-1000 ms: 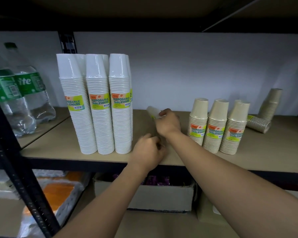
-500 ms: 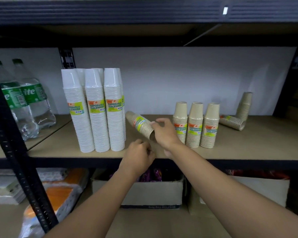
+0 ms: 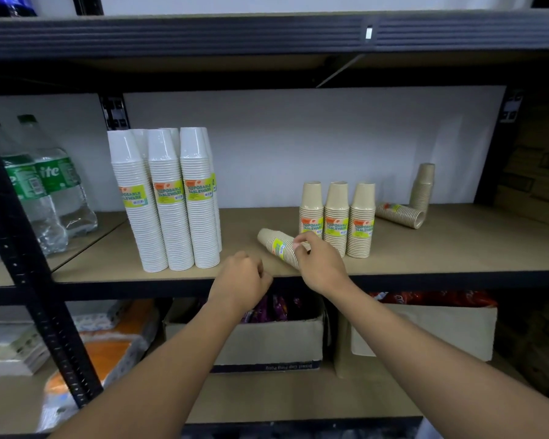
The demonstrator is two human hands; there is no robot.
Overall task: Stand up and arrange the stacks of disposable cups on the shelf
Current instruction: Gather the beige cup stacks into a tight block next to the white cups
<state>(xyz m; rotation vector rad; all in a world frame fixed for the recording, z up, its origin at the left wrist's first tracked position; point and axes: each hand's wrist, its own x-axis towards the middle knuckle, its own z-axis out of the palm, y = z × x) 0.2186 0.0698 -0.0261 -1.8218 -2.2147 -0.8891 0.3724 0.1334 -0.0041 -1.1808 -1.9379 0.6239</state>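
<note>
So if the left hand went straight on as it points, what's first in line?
The left hand would probably meet the tilted tan cup stack that the right hand pinches, near its closed end; depth is unclear.

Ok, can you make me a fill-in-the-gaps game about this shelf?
The tall stacks are ____. To their right, ____ tan stacks stand in a row. The ____ hand holds another tan stack. The bottles have ____ labels.
Missing words: white, three, right, green.
</note>
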